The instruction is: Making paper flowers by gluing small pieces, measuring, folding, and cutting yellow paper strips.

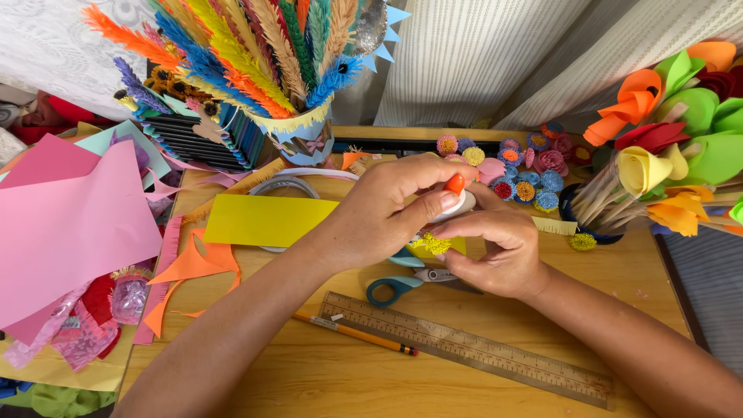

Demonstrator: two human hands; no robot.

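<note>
I see both hands meeting at the centre of the frame over the wooden tabletop. My left hand has its fingers curled shut around a small white glue bottle with an orange nozzle, thumb pressed on its side. My right hand pinches a small fringed yellow paper strip between closed fingers, just beneath the bottle's body.

I judge this to be the gluing step: the nozzle points up and away from the fringe, so glue is not yet on the paper. The next move calls for tipping the nozzle onto the strip's end with a light squeeze, keeping the fringe steady.

Just below the hands lie blue-handled scissors, a wooden ruler and an orange pencil. A flat yellow paper rectangle sits to the left of centre, and small rolled paper pompom flowers cluster at upper right of centre.
</note>
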